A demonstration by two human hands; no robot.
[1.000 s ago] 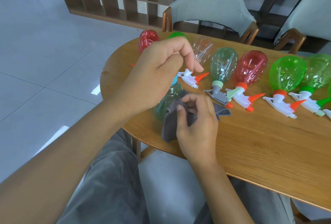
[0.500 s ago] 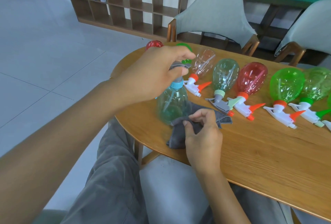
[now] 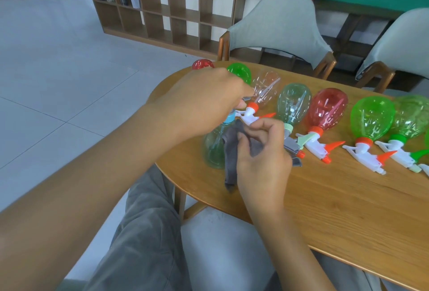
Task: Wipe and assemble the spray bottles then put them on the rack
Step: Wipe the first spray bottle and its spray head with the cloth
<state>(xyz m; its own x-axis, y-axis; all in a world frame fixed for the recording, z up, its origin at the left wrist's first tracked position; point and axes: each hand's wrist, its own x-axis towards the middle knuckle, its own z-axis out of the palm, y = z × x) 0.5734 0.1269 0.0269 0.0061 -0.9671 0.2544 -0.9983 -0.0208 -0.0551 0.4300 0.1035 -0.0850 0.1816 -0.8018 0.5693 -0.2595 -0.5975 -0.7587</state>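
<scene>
Bottle in work: pale green spray bottle (image 3: 214, 149) stands upright at the near left edge of the wooden table (image 3: 325, 197), blue collar on its neck.
Left hand: left hand (image 3: 204, 102) is curled over the bottle's top, gripping the sprayer head.
Right hand: right hand (image 3: 262, 158) pinches a grey cloth (image 3: 232, 151) against the bottle's side.
Row behind: other spray bottles lie on their sides across the table, among them a red bottle (image 3: 327, 109) and a bright green bottle (image 3: 371, 118).
Background: two grey chairs and a wooden shelf unit (image 3: 162, 11).
</scene>
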